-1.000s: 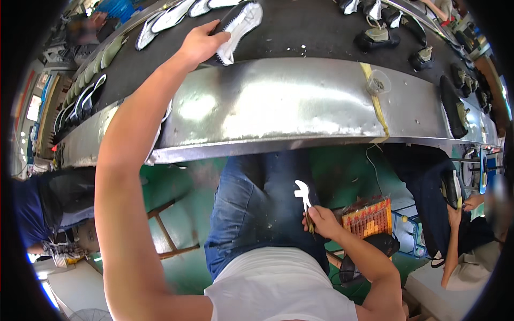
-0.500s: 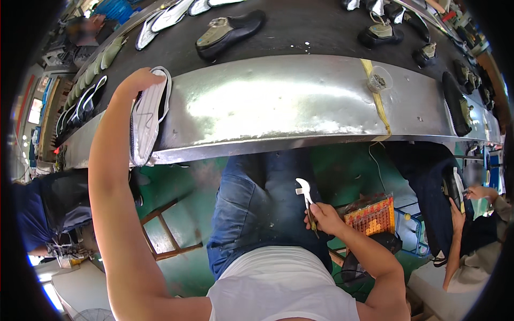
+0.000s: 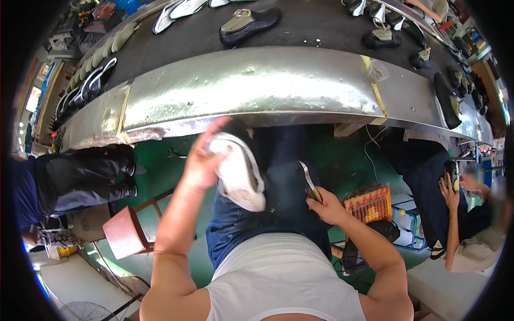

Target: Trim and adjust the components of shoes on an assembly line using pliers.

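Observation:
My left hand [image 3: 199,167] grips a shoe upper [image 3: 239,179] at its heel-side end, holding it over my lap in front of the bench edge. A white lining side with a dark rim faces up; the hand and upper are a little blurred. In my right hand [image 3: 329,207], above my right thigh, is a pair of lasting pincers [image 3: 306,175]. Its metal head points toward the bench, and my fingers wrap round the handles. The pincers and the upper are apart.
A metal-edged bench [image 3: 241,88] spans ahead, with a dark belt [image 3: 305,32] behind. On it are a black-and-olive shoe [image 3: 249,25], several uppers, and a clear cup [image 3: 377,70]. At right a co-worker's hand [image 3: 450,192] holds a shoe; a stool [image 3: 126,232] stands left.
My left hand has brought the upper from the bench's left edge down and right to over my lap. The pincers have turned in my right hand. The shoe on the belt has shifted right.

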A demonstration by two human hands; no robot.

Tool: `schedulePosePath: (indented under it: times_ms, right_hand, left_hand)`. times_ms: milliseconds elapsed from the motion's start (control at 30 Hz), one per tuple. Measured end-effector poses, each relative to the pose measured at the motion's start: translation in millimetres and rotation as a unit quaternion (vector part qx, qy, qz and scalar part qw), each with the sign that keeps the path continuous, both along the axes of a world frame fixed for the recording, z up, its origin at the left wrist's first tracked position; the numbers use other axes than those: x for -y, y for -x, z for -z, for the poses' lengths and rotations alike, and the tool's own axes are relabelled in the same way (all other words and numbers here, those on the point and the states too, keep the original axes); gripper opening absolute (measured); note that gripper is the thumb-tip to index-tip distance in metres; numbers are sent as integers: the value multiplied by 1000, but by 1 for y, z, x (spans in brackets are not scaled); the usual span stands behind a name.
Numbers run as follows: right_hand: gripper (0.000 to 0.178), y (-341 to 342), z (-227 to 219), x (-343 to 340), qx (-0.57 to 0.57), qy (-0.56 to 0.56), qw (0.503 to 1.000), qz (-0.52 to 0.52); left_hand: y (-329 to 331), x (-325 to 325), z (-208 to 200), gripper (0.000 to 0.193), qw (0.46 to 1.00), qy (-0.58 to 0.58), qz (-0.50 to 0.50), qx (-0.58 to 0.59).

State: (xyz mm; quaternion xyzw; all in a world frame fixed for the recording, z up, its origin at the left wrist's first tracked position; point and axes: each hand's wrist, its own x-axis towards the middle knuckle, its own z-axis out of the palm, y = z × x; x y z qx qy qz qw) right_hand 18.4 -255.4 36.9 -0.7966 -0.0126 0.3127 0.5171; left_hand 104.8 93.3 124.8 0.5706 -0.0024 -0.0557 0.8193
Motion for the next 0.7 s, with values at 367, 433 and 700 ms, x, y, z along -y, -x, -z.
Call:
schedulePosePath:
  times_ms: [367, 433, 700]
  right_hand:
    - [35, -12, -78, -47, 110, -55, 988, -96]
    - [32, -21, -78, -51, -34, -77, 991, -101]
    - [26, -43, -78, -69, -152, -152, 973, -84]
  left_hand:
    - [36, 41, 61, 57, 993, -57, 92, -57]
    - [34, 35, 78, 57, 988, -139, 66, -1]
    - [31, 33, 78, 49, 987, -144, 47, 54]
